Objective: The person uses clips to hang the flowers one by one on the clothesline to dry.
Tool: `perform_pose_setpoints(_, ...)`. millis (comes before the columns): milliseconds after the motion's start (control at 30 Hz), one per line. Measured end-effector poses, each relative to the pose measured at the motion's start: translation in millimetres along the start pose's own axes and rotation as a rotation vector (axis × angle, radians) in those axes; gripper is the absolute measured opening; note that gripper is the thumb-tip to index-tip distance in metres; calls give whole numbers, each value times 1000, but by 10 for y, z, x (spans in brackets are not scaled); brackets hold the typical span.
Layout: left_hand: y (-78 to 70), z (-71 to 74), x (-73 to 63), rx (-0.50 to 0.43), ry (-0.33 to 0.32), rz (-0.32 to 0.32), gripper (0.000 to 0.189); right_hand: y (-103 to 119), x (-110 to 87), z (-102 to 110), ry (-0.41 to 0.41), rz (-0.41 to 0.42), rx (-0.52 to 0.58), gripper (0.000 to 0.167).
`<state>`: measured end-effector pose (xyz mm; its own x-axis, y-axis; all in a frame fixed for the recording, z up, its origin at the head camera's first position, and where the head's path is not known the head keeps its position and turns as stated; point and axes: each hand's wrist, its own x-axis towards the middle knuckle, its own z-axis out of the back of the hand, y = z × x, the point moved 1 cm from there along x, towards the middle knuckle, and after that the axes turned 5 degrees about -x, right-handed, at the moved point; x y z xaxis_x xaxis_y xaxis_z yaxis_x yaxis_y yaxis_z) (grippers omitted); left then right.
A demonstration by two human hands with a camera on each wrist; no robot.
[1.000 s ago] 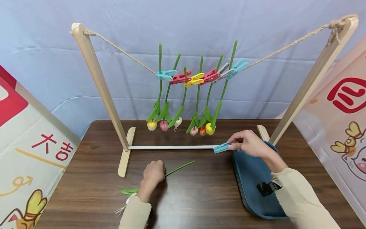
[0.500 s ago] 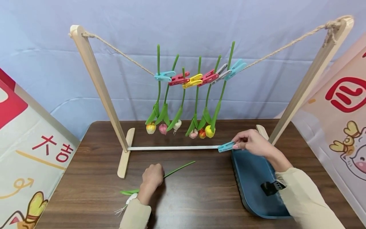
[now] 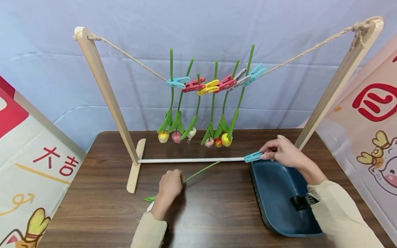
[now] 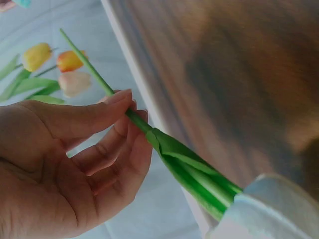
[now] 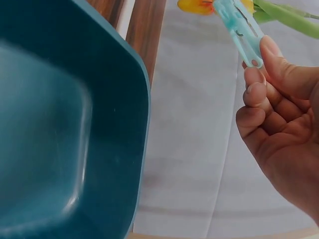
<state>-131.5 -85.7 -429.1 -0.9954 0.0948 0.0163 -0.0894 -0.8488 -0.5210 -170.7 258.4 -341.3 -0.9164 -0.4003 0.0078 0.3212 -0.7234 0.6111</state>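
My left hand [image 3: 171, 184] pinches the green stem [image 4: 97, 74] of an artificial white tulip [image 4: 274, 206] between thumb and fingers. In the head view the flower's head lies mostly hidden behind the wrist, while the stem points up and right toward the white rod. My right hand [image 3: 283, 153] holds a light blue clothespin [image 3: 253, 156] by its handle end, above the far left corner of the blue basin [image 3: 263, 210]. Several artificial tulips [image 3: 227, 139] hang head-down from a rope [image 3: 310, 51], each stem clipped by a clothespin, such as the yellow one [image 3: 208, 87].
Two wooden posts [image 3: 105, 93] carry the rope, joined low down by a white rod [image 3: 192, 160]. The rack stands on a dark wooden table [image 3: 217, 213]. A pale cloth [image 3: 217, 20] hangs behind, and printed banners flank both sides.
My left hand has lifted slightly and moved right with the tulip, its stem tip now reaching the white rod. My right hand has drifted right with the clothespin.
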Motion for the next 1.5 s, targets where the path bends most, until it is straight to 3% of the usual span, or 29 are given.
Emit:
perform_pose_setpoints(367,-524,161,147,-65,-34,-178,23,-66,-71,123,-4,-21,-52,14)
perform_pose_setpoints(600,-885,247,276,-51,-122,-283,20,-60,-83,164,-23,1,-80,14)
perform_pose_setpoints(767,-1084,304,341,-73,-145,-344,16,-40,-79,209,-29,-2,-93,12)
perform_pose_setpoints(1167,-1459,513,449,-129,-240,-447,16,-32,-85,266,-8,-24,-103,14)
perform_pose_setpoints(1500,-1720,712,508,-176,-250,-445,14,29,-69,329,-15,-42,-135,12)
